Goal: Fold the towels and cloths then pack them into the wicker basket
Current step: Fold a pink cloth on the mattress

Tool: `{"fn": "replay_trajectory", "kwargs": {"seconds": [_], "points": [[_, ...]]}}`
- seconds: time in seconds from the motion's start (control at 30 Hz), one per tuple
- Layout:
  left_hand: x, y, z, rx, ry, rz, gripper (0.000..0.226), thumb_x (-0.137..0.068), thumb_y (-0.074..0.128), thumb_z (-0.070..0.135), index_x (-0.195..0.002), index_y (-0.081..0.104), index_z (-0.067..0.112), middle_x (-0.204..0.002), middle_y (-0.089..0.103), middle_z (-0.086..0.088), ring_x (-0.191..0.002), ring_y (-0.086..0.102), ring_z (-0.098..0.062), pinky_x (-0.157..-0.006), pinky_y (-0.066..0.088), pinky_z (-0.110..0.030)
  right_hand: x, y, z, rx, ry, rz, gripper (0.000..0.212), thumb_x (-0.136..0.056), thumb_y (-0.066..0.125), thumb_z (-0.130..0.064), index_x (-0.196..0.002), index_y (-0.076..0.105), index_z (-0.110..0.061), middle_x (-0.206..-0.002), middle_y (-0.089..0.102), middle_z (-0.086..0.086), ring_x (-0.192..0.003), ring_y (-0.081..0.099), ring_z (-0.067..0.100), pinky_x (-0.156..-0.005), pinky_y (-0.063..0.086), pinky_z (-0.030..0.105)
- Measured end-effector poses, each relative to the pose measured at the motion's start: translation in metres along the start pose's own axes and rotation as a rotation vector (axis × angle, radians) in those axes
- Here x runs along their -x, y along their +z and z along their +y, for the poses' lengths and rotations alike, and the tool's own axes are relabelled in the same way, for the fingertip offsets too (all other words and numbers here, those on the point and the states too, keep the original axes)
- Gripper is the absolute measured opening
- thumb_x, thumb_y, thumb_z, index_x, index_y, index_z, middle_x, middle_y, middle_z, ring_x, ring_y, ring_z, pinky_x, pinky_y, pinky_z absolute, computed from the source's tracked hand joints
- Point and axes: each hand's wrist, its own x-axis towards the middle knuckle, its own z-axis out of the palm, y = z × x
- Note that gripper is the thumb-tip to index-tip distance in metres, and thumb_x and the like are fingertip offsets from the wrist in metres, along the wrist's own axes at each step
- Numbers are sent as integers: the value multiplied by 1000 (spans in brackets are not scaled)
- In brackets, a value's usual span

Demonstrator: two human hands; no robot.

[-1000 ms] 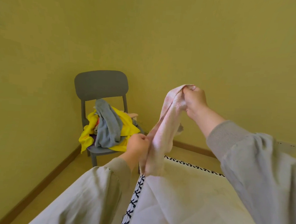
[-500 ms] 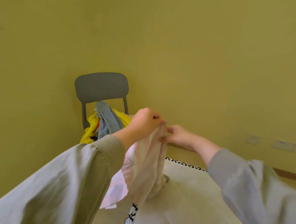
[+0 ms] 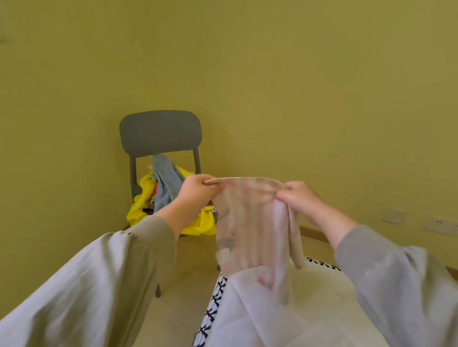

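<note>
Between the left hand (image 3: 195, 192) and the right hand (image 3: 300, 198), a pink cloth (image 3: 254, 221) hangs stretched, each hand pinching a top corner. Below the hands lies the table (image 3: 306, 327). Beyond the left hand, a pile of cloths (image 3: 165, 179) sits on a grey chair (image 3: 159, 133).

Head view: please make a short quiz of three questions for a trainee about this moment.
1. True or false: the left hand and the right hand both pinch the top edge of the pink towel.
2. The pile of unfolded cloths lies on: A) the grey chair; B) the floor; C) a shelf.
3. Is the wicker basket in view?
Key: 1 true; 2 A; 3 no.
</note>
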Motion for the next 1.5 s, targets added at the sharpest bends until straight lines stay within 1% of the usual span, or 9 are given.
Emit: {"fn": "replay_trajectory", "kwargs": {"seconds": [0.13,0.27,0.43,0.57,0.67,0.8,1.0,1.23,1.5], "points": [[5,15,19,-107,127,-14,23,-95,55,20,-73,62,22,-65,47,-1,-62,38,-14,-56,34,-20,10,6,-2,-109,-59,-304,32,-77,54,2,-98,61,-22,-84,63,4,-80,56,17,-65,45,25],[6,29,30,-292,205,-54,51,-96,54,27,-53,30,18,-52,26,3,-49,23,-12,-40,19,-21,21,17,-16,-266,-136,-403,3,-88,64,-10,-89,62,-12,-76,63,3,-71,57,12,-58,43,20],[4,16,21,-140,134,44,46,-90,60,44,-66,52,6,-63,36,-7,-59,34,-17,-55,28,-26,17,21,-27,-328,-132,-251,36,-92,58,-13,-59,47,-15,-45,47,-9,-44,41,4,-47,29,20],[9,15,8,82,-96,-147,47,-82,57,61,-82,59,15,-91,50,-9,-84,47,-21,-75,43,-38,16,19,-37,-638,-55,-117,23,-94,52,-4,-73,59,-6,-66,63,6,-57,59,13,-61,45,30],[10,13,5,33,-143,-317,51,-79,70,46,-107,66,4,-105,66,-16,-92,58,-23,-91,50,-44,16,13,-42,-735,-38,-59,21,-94,47,2,-80,60,-6,-80,63,10,-72,61,19,-71,49,31],[12,10,-2,-261,-229,-493,28,-93,60,29,-112,65,9,-113,66,-7,-104,60,-21,-88,47,-32,13,-2,-45,-803,-3,-24,28,-91,39,11,-83,57,-9,-81,60,7,-74,58,17,-67,49,26],[3,24,24,-331,5,-232,34,-98,47,32,-87,62,4,-78,52,-9,-73,49,-19,-70,43,-32,16,-8,-44,-758,84,-78,12,-89,54,1,-81,55,-7,-74,58,9,-67,57,19,-59,47,29],[18,26,67,-548,131,-336,47,-81,69,48,-60,43,15,-56,39,5,-53,37,-11,-49,29,-23,30,-35,-57,-889,43,40,18,-97,49,-9,-83,57,-2,-67,67,7,-59,67,16,-56,56,25],[48,14,89,-937,-26,-416,30,-79,76,28,-92,59,7,-83,57,-5,-78,57,-25,-72,53,-34,65,-63,-73,-912,-31,76,18,-98,50,-13,-86,58,-2,-75,68,8,-65,67,17,-64,57,28]]}}
